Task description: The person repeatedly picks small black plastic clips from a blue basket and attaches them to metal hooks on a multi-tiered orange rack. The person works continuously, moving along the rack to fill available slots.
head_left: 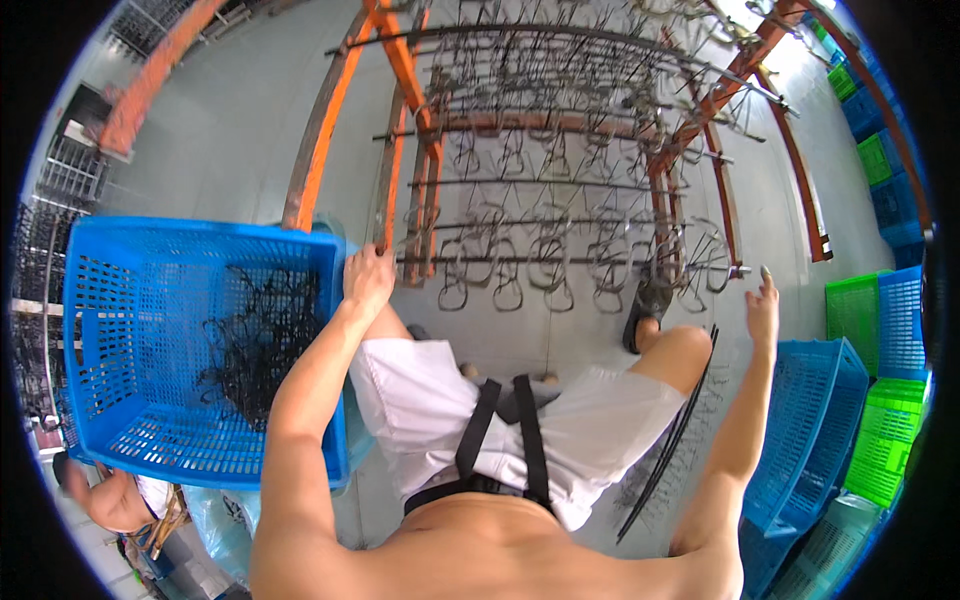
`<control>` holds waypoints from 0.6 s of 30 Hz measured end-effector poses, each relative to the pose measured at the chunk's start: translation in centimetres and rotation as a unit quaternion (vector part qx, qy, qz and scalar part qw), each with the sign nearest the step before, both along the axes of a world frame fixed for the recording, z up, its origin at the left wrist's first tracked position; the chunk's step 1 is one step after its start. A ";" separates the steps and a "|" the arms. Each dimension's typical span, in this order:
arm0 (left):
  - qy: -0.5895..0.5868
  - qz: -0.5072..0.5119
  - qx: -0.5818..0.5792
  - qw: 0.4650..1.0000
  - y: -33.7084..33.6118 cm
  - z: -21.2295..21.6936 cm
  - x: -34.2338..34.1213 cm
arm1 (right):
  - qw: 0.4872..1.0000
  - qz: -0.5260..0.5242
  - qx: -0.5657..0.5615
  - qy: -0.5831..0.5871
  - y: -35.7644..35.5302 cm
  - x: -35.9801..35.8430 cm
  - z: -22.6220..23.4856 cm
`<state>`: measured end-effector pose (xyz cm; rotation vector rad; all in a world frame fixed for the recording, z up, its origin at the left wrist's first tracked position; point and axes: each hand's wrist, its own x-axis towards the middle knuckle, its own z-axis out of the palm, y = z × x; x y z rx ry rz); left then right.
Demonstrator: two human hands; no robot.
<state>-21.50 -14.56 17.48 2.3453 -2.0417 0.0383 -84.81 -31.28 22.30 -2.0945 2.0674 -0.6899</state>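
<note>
My left hand point(370, 274) is closed round the left end of a dark metal rod point(580, 262), beside an orange rack post. Bent wire pieces with rounded loops point(508, 290) hang in a row along this rod. My right hand point(763, 308) is raised just past the rod's right end, fingers apart, with nothing in it. Close by my left forearm is a large blue plastic basket point(150, 445). Inside it lies a tangled heap of thin black pieces point(262, 345), too fine to tell their kind.
An orange metal rack point(318, 135) carries several more loaded rods ahead. Blue crates point(800, 430) and green crates point(888, 440) are stacked at the right. Thin dark rods point(665, 450) lie on the floor by my right leg. Another person point(115, 500) is at the lower left.
</note>
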 end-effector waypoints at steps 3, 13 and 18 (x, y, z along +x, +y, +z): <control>0.026 0.090 0.096 0.991 -1.9 0.6 -0.8 | 0.949 0.096 -0.071 0.292 -3.1 0.3 -4.1; -0.138 -0.055 -0.303 0.941 10.1 20.9 -5.9 | 0.953 0.075 -0.285 0.072 1.7 -4.3 8.1; -0.269 -0.066 -0.532 0.800 6.9 40.0 -3.0 | 0.908 -0.051 -0.404 0.100 5.9 -10.2 20.3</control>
